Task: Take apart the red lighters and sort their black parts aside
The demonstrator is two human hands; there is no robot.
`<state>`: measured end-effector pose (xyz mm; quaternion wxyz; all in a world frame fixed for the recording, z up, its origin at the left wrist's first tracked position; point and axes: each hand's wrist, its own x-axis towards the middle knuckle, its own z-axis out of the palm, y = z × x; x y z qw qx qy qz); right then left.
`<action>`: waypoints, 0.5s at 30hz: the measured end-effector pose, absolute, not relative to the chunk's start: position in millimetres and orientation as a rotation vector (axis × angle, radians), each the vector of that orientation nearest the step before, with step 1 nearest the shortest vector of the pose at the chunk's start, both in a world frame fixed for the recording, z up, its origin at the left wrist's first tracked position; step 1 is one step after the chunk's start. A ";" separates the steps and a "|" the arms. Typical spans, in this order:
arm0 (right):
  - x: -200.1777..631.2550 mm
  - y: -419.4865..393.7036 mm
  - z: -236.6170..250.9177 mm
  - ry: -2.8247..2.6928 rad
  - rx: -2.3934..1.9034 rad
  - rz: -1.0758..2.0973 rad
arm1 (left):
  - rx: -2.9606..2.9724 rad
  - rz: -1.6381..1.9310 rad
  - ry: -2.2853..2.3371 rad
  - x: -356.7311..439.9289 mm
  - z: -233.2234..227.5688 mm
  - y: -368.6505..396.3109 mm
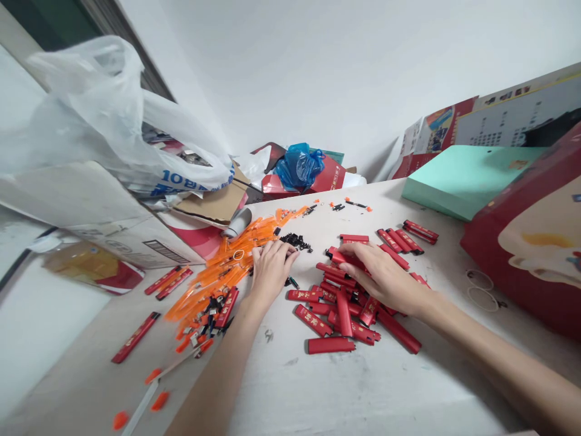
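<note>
Lower centre of the frame: a heap of red lighter casings (345,309) lies on the tabletop (318,387). The right hand (385,275) rests on this heap, fingers closed around one red casing (338,257). The left hand (271,266) lies just left of it, fingers curled down at small black parts (297,242); whether it grips one cannot be told. Orange inserts (227,266) remain piled at centre left; judged from these heaps, much remains unprocessed. Far left, a cardboard box (91,212) carries a white plastic bag (113,115), contents unclear. A blue bag (299,165) sits at the far wall.
</note>
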<state>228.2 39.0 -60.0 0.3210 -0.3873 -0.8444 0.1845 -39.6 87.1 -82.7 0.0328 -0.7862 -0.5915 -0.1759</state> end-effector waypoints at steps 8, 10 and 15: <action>224.9 33.8 -60.7 -2.206 -0.998 0.597 | -2.404 -1.755 -2.082 -30.9 -68.9 78.5; 223.7 32.2 -61.2 -2.200 -1.011 0.623 | -2.440 -2.087 -2.079 -22.4 -62.4 67.9; 220.3 27.3 -63.3 -2.148 -1.012 0.639 | -2.533 -2.439 -2.112 3.2 -49.7 39.4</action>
